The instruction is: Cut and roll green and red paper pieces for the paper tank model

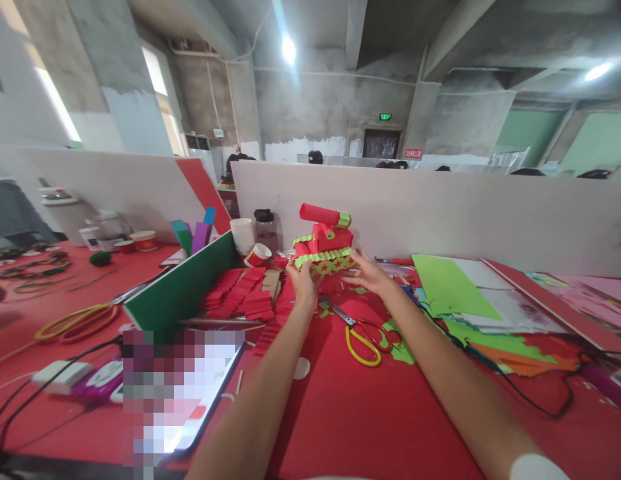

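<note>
The person's left forearm (260,393) and right forearm (445,360) are slanting up from the bottom edge of the head view, closest of all, above a red table (340,427). At their ends, the left hand (304,283) and right hand (367,272) are holding a red and green paper model (333,240) between them, in front of the pale partition (440,213). The left hand is gripping the model's left lower edge; the right hand is bending its fingers against the right side. Whether the model's underside is touching the table, I cannot tell. Its red tube (319,214) is pointing left. Below the hands, scissors (350,323) are lying among green scraps (403,352). Left of the hands, red strips (257,303) are lying beside a green board (185,287) that is standing on edge, and a lit screen (210,373) is resting nearer. Behind the strips, a cup (259,255) is tilting beside stacked cups (243,235) and a bottle (265,230). To the right, a green sheet (450,287) is lying over white sheets (515,313).
</note>
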{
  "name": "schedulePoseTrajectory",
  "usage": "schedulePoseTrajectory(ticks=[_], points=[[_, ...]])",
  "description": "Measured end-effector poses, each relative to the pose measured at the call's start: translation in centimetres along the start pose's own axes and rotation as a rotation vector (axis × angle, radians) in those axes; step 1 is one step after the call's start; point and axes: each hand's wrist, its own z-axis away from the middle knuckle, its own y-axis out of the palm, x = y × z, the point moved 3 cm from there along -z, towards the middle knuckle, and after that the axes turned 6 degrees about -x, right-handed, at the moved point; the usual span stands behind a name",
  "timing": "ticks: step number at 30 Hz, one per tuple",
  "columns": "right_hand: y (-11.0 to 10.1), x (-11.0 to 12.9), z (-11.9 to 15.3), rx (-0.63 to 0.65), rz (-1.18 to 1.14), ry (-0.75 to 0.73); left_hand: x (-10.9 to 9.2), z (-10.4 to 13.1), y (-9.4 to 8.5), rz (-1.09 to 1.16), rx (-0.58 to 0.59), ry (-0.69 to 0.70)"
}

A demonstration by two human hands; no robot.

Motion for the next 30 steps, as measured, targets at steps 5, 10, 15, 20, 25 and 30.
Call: schedulePoseTrajectory(ticks=[5,10,15,20,25,30], points=[[0.5,-0.2,-2.0,-0.071,-0.127,0.076,0.0,0.2,0.2,-0.05,0.064,0.034],[-0.3,-1.2,-3.0,-0.159,-0.171,0.093,-0.4,0.7,0.6,-0.173,0.126,0.047],[-1.7,-1.3,-3.1,-0.205,-0.201,0.103,-0.5,0.4,0.6,-0.287,0.15,0.053],[-2.8,-0.8,-3.4,-0.248,-0.185,0.121,0.9,-0.7,-0.5,-0.651,0.125,0.101],[-2.3,-0.6,-4.7,-0.285,-0.12,0.116,2.2,1.6,0.3,-1.148,0.534,0.366],[0.7,-1.3,-6.0,-0.212,-0.035,0.114,2.4,3.9,1.1,-1.497,0.826,0.47]])
